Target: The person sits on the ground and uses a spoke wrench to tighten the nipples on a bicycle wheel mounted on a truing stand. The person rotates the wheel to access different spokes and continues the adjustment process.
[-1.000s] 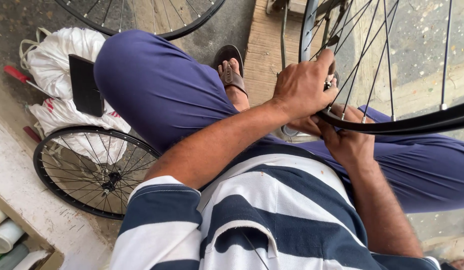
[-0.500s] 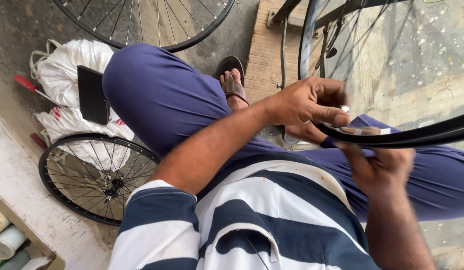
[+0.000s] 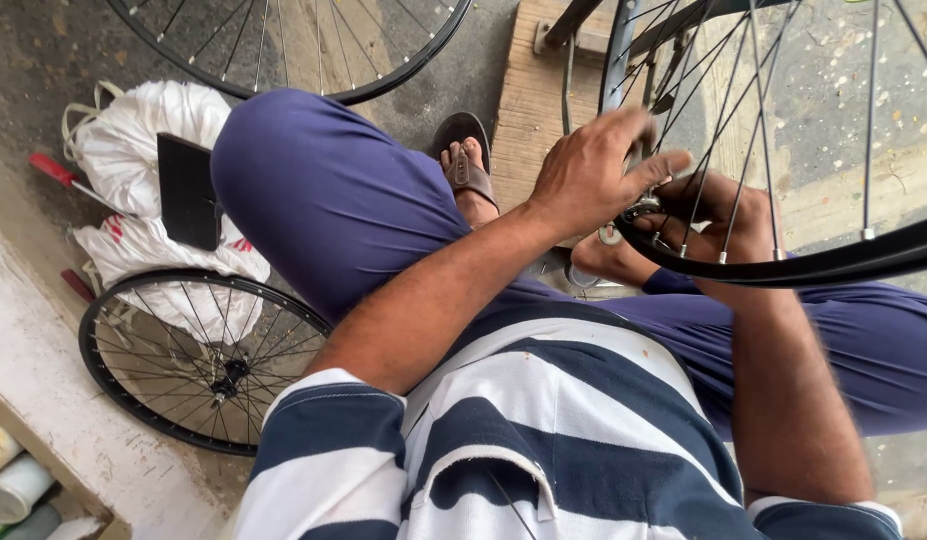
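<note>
I sit with a black-rimmed bicycle wheel (image 3: pixel 834 265) standing over my lap, its thin spokes (image 3: pixel 754 120) fanning up to the right. My left hand (image 3: pixel 594 170) hovers at the wheel's middle, with the fingers spread and slightly blurred, touching the spokes near a small metal part (image 3: pixel 634 212). My right hand (image 3: pixel 734 215) reaches up behind the spokes and curls around them just above the rim. My blue trouser legs (image 3: pixel 334 200) lie below the wheel.
A second spoked wheel (image 3: pixel 184 360) lies flat on the floor at left, and a third (image 3: pixel 284 60) shows at the top. White bags (image 3: pixel 144 140) carry a black flat case (image 3: pixel 189 190). A wooden board (image 3: pixel 534 100), a sandalled foot (image 3: pixel 464 165) and tins (image 3: pixel 9 480) lie around.
My left hand has let go of the rim and spread its fingers. My right hand has moved up from below the rim to behind the spokes.
</note>
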